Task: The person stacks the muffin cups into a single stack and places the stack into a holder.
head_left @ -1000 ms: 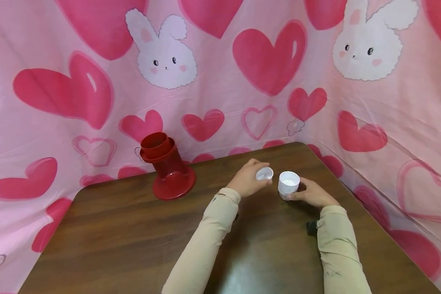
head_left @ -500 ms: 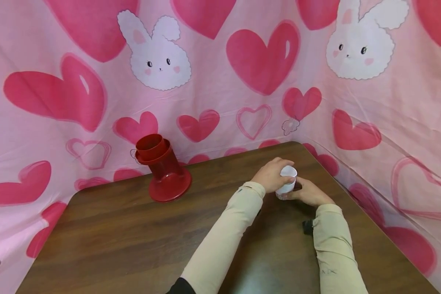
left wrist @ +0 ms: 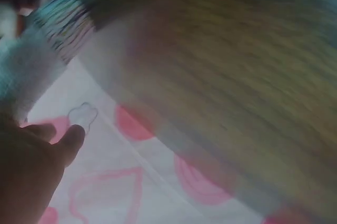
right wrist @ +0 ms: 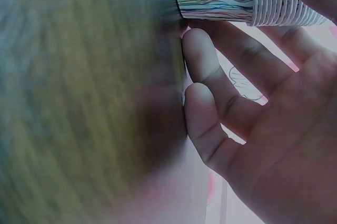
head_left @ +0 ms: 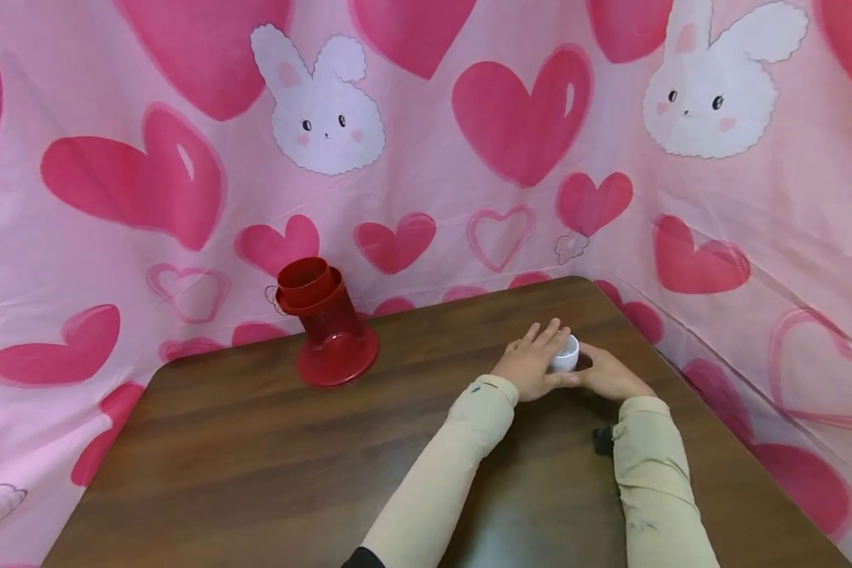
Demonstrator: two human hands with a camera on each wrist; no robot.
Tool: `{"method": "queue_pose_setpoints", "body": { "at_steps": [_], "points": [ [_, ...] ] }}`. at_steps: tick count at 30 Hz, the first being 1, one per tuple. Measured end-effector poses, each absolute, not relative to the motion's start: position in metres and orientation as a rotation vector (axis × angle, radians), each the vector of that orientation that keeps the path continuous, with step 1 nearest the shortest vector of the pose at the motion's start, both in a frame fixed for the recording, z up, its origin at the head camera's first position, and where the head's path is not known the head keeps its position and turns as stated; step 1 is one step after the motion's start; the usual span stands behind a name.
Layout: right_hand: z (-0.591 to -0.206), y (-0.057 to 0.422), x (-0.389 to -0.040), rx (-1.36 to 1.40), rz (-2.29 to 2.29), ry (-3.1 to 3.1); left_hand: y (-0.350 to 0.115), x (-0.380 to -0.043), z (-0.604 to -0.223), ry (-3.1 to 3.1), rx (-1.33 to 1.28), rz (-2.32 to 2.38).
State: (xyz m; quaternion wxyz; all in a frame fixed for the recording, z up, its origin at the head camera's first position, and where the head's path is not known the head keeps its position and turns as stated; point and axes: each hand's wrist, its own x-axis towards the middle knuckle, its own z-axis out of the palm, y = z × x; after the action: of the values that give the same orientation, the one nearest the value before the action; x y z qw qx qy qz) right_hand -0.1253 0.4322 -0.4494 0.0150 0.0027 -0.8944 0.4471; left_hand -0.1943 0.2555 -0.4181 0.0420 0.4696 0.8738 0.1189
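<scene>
A stack of nested white paper cups (head_left: 566, 355) stands upright near the table's far right corner, partly hidden by the hands. Coloured wavy lines mark the bottom cup's side, and several ridged rims (right wrist: 284, 3) show above it in the right wrist view. My right hand (head_left: 613, 374) holds the stack from the right, thumb and fingers around it. On the left side my left hand (head_left: 530, 367) has its fingers spread, fingertips raised beside the cups. The left wrist view is blurred, with the left hand (left wrist: 31, 166) dark at lower left.
A red flanged tube (head_left: 324, 323) stands toward the back left of the brown wooden table (head_left: 270, 442). Pink heart-and-rabbit cloth (head_left: 412, 142) hangs behind and to the right. A black device (head_left: 602, 440) sits at the right wrist.
My left hand has moved right with a single paper cup, set it onto the stack and let go, its fingers now spread. The right hand has stayed at the stack.
</scene>
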Motion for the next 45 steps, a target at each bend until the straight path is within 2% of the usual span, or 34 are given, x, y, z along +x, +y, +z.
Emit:
{"method": "queue_pose_setpoints", "body": {
  "at_steps": [5,10,21,32,37,45],
  "points": [
    [-0.457,0.442,-0.112,0.008,1.371,-2.793,0.262,-0.177,-0.423,2.722,1.483,0.03],
    [-0.464,0.446,-0.104,-0.005,1.407,-2.783,0.252,-0.161,-0.42,2.715,1.473,-0.084],
    [-0.461,0.441,-0.102,-0.06,1.403,-2.791,0.21,-0.166,-0.419,2.42,1.332,0.547],
    [-0.453,0.428,-0.113,0.107,1.719,-2.707,0.226,-0.185,-0.436,2.413,1.086,1.118],
    [-0.444,0.42,-0.119,0.112,1.668,-2.709,0.225,-0.194,-0.438,2.432,1.02,1.222],
    [-0.425,0.401,-0.131,0.11,1.566,-2.632,0.214,-0.204,-0.427,2.452,1.095,1.248]
  ]
}}
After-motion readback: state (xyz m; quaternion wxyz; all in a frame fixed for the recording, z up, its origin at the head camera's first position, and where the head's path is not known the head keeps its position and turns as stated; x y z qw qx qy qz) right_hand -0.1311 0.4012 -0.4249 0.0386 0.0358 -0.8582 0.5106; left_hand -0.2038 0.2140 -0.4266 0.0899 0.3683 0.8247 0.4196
